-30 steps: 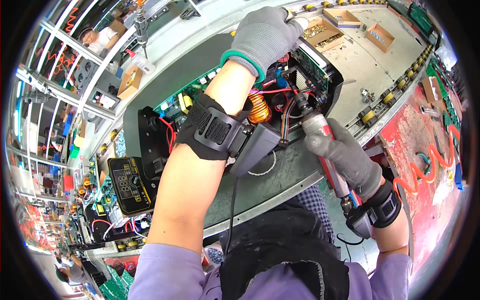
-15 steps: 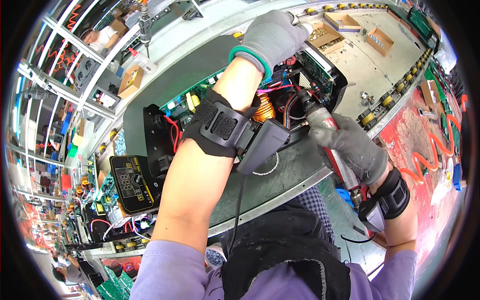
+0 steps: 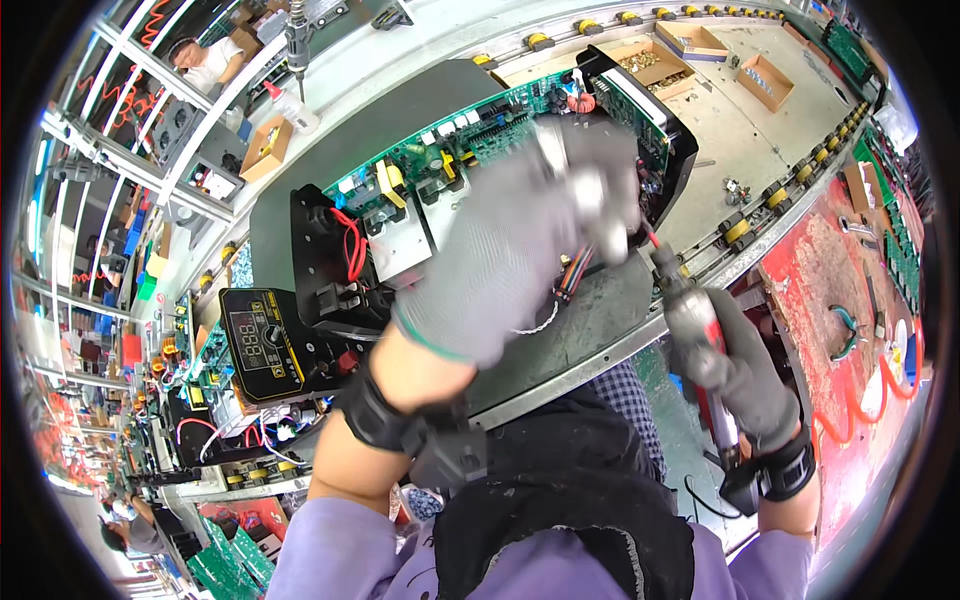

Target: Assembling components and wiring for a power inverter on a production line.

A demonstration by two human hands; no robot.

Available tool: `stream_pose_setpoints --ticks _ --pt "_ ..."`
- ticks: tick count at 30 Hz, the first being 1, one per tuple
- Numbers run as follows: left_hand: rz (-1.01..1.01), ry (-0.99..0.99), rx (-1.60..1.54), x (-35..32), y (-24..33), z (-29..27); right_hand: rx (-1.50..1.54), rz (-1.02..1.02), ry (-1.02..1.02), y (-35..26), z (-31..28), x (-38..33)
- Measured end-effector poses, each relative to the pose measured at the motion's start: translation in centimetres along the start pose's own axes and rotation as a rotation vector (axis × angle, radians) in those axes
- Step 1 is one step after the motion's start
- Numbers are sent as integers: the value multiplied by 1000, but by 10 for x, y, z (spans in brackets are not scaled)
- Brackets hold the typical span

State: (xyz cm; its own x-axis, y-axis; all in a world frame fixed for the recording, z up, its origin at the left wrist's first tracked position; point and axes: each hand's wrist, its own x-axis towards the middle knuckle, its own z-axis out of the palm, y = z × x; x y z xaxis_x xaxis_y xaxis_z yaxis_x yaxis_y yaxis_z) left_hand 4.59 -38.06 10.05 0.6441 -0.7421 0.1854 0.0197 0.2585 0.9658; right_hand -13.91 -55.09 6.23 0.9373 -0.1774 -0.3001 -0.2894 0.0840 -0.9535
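My left hand (image 3: 515, 240), in a grey knit glove, is over the right half of an open black device housing (image 3: 685, 165). Motion smears its bent fingers, and anything between them cannot be made out. My right hand (image 3: 755, 375), gloved too, is wrapped round a red and grey power screwdriver (image 3: 690, 312). Its bit points up and left, close to my left fingertips. Inside the housing are a long green circuit board (image 3: 415, 160), red wires (image 3: 352, 250) and metal heat sinks (image 3: 405, 245). My left hand covers part of the interior.
A black display panel (image 3: 262, 345) lies left of the housing. Cardboard trays (image 3: 765, 82) of small metal parts stand at the far right, one a screw box (image 3: 650, 68). Yellow rollers (image 3: 738, 232) line the conveyor. A hanging driver (image 3: 297, 45) is at the upper left, near a person (image 3: 210, 65).
My left hand has come back from beside the parts tray, nearer to me, over the housing's right side. The screwdriver has shifted down and right, its bit drawn out of the housing's interior.
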Motion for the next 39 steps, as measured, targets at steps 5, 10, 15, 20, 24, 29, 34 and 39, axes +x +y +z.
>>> stream_pose_setpoints --ticks 5,10,15,20,24,29,34,39 --pt "-507 117 -307 -37 -57 14 63 61 5 11 4 -31" --pt "-558 122 -412 -36 -80 20 101 80 -11 26 5 -39" --pt "-500 145 -477 -37 -81 25 19 93 -13 35 5 -38" --pt "-564 167 -396 -36 -88 17 6 40 13 37 7 -38" --pt "-615 110 -388 -37 -90 7 15 52 -5 31 8 -37" --pt "-474 162 -487 -39 -93 23 13 -19 -15 40 10 -33" --pt "-515 176 -856 -44 -93 18 -31 -37 1 39 16 -31" --pt "-564 160 -623 -44 -88 16 -56 24 -50 32 15 -29"
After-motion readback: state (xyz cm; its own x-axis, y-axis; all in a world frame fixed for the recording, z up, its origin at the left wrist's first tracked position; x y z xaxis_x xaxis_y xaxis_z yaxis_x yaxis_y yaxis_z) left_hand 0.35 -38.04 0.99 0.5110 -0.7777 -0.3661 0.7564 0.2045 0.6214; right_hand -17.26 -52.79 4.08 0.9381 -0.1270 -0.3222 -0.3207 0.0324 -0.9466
